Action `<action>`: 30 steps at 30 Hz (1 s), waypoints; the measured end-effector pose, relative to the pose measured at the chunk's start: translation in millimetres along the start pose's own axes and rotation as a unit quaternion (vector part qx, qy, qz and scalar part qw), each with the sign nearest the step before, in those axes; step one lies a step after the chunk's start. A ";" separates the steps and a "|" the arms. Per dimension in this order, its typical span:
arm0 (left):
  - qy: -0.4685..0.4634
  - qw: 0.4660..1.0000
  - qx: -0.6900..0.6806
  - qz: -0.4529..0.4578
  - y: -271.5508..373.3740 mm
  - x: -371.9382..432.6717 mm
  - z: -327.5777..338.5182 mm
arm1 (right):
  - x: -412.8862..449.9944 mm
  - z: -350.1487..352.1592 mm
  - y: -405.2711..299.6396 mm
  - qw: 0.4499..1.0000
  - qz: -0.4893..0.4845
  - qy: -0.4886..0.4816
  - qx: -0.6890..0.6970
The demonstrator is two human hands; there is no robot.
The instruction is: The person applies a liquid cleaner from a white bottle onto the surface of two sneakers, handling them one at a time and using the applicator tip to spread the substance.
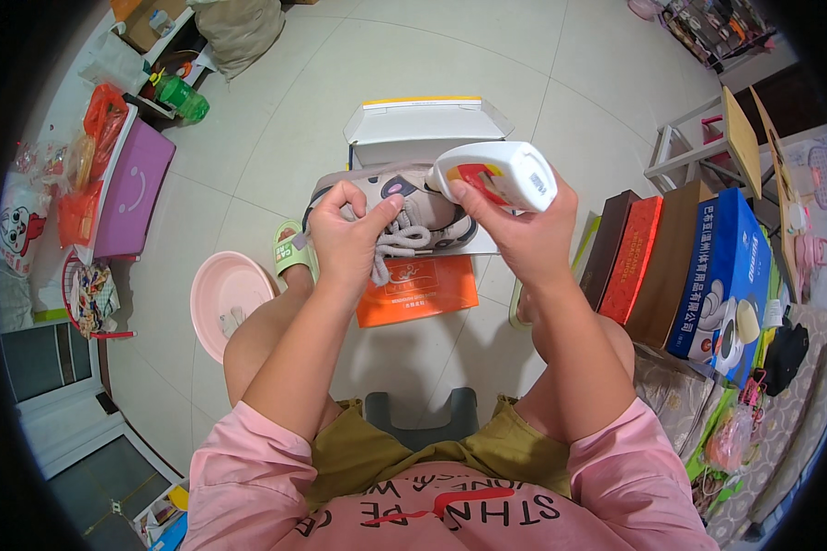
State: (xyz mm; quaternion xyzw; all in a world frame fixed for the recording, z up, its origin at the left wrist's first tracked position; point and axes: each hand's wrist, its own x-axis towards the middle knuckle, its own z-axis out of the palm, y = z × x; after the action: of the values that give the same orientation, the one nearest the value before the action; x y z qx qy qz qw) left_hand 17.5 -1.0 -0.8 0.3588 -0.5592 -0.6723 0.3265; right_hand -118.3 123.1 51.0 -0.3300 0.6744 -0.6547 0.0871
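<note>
A beige sneaker [431,206] with dark patches lies sideways before me, its thick grey laces [403,241] hanging loose. My left hand [348,227] grips the shoe near its opening, thumb by the laces. In my right hand [541,231] is a white plastic bottle [493,175] with a red and yellow label. The bottle is tilted, its narrow neck pointing left at the upper of the shoe. Whether liquid comes out cannot be seen. Under and behind the shoe is a shoebox with its white lid [424,124] raised. An orange shoebox [420,303] sits nearer to me.
A pink basin [231,296] stands on the tiled floor by my left foot. Several shoeboxes, including a blue box [710,289], line the right side. A purple bin [134,186] is at left, and a wooden-topped stool [737,141] is at far right.
</note>
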 end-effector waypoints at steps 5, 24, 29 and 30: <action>0.016 0.999 -0.028 -0.019 -3.6 1.5 -1.9 | 1.7 -0.3 1.3 0.999 -0.027 0.007 -0.016; 0.008 0.963 -0.212 -0.165 1.6 4.3 -6.1 | 3.8 -4.6 0.9 0.998 0.041 0.020 -0.038; 0.000 0.955 -0.214 -0.204 3.5 8.3 -7.2 | 4.4 -4.3 0.1 0.996 0.073 0.059 0.008; -0.007 0.952 -0.219 -0.215 5.7 8.2 -6.8 | 4.5 -4.2 0.8 0.996 0.073 0.058 0.008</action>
State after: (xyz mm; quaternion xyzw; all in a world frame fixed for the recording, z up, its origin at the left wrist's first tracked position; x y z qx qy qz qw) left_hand 19.1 -12.4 3.1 0.3854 -0.3101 -0.8351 0.2408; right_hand -124.4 124.0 52.1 -0.2406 0.6955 -0.6700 0.0977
